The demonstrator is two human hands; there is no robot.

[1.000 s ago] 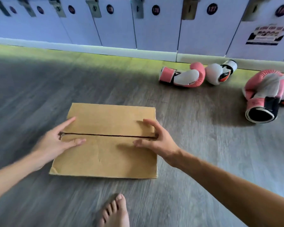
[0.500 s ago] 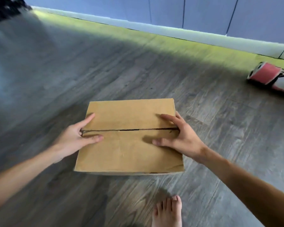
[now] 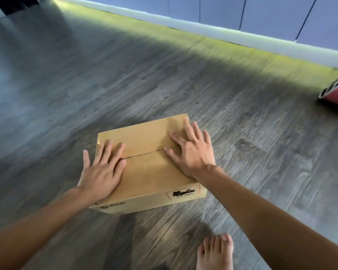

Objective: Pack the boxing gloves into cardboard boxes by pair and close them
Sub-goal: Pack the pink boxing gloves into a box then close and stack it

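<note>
Pressing flat with spread fingers, the left hand [image 3: 101,172] and right hand [image 3: 191,152] hold the cardboard box [image 3: 150,172] flaps shut on the floor [image 3: 242,123], apparently keeping the seam closed.

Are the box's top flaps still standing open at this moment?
No. Both flaps of the cardboard box lie flat, meeting at a thin seam, with the left hand and right hand spread on top.
</note>
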